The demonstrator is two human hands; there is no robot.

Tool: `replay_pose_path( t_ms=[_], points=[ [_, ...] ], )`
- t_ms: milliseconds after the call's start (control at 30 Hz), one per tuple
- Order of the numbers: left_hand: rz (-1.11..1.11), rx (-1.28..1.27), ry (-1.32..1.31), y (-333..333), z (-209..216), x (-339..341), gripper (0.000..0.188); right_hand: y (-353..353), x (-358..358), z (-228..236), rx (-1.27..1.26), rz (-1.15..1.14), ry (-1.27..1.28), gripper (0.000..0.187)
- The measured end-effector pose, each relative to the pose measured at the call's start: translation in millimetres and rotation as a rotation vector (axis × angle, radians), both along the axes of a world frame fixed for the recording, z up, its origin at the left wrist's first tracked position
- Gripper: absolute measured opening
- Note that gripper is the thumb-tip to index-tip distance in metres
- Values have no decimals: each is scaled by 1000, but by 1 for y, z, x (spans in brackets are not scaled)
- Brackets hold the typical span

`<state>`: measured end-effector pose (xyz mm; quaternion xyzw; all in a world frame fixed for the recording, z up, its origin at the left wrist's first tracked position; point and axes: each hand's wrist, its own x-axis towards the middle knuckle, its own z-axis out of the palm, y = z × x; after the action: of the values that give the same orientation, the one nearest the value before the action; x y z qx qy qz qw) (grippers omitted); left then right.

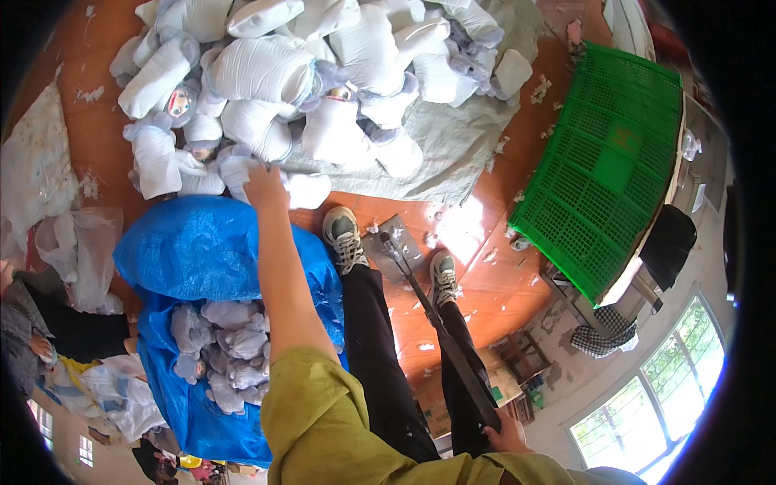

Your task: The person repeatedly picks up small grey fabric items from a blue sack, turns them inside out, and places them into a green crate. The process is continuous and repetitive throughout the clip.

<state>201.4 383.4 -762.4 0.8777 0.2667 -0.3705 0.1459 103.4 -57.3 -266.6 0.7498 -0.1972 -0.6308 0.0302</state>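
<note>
My left hand [267, 190] reaches forward to the near edge of a heap of white-and-grey stuffed toys [263, 69]. Its fingers are closed on one stuffed toy [237, 171], partly hidden behind the hand. Low on the right, my right hand [508, 432] is wrapped round the upper end of a long dark pole [453, 347]. The pole slants down between my legs, its lower end over a flat grey plate [408, 241] on the floor. Just left of my left forearm stands an open blue sack [190, 250] with grey plush pieces [234, 339] inside.
The heap lies on a grey woven sheet [453, 153] over an orange-brown floor [501, 267] with scattered white fluff. A green plastic mesh panel [598, 170] stands at right. Another person [65, 319] is at far left, near clear plastic bags [81, 250]. Windows [655, 388] are lower right.
</note>
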Motion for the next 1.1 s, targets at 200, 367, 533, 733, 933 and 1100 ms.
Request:
replay_pose_path(
  t_ms=[200, 367, 533, 733, 933, 1100],
  points=[
    [795, -314, -309, -104, 74, -78, 65, -9, -6, 8, 165, 100, -99, 46],
    [760, -359, -554, -185, 284, -66, 40, 29, 27, -1, 131, 326, 88, 56],
    [411, -457, -914, -261, 456, -61, 50, 24, 38, -7, 869, -621, -416, 65],
    [669, -834, -1050, -359, 583, -83, 50, -4, 80, 107, 1117, -767, -624, 21],
    [854, -849, -1166, -398, 660, -113, 37, -73, 99, 203, 1273, -366, -615, 44],
    [781, -745, -1199, -408, 706, -117, 41, -87, 99, 233, 1386, -314, -434, 39]
  ],
)
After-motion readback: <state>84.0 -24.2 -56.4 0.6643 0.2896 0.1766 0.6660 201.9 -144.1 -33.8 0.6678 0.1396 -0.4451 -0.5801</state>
